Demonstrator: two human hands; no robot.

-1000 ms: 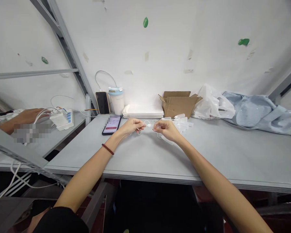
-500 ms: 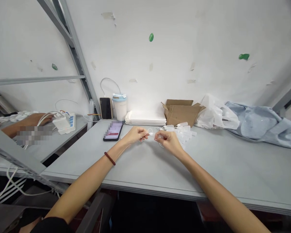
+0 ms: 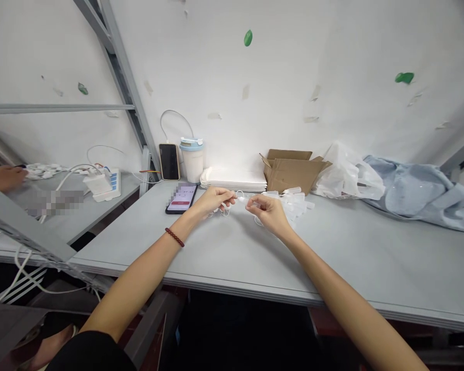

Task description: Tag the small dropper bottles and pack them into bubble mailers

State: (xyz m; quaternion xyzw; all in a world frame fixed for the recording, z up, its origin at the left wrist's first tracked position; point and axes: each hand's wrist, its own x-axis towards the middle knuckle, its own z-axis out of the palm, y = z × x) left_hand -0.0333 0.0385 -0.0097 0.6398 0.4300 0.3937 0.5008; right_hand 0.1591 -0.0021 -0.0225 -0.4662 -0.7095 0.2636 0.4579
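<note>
My left hand (image 3: 217, 200), with a dark red bead bracelet at the wrist, is closed in a pinch on a thin white cord (image 3: 225, 211). A loop of it stands up between my hands, beside a small white piece (image 3: 241, 198). My right hand (image 3: 266, 208) is pinched at the right side of that piece; what its fingertips hold is too small to make out. Behind and right of my right hand lies a pile of translucent white pieces (image 3: 294, 205) on the grey table (image 3: 224, 257).
Along the wall stand a phone (image 3: 169, 162), a lidded cup (image 3: 192, 159), a white stack (image 3: 234, 180), an open cardboard box (image 3: 292, 172), a plastic bag (image 3: 346, 175) and blue cloth (image 3: 417, 193). Another phone (image 3: 181, 198) lies flat. At far left is another person's hand (image 3: 5, 178).
The whole view has shifted, with the table slightly higher in it. More cord shows below my left hand. The other person's hand has moved left, away from the power strip.
</note>
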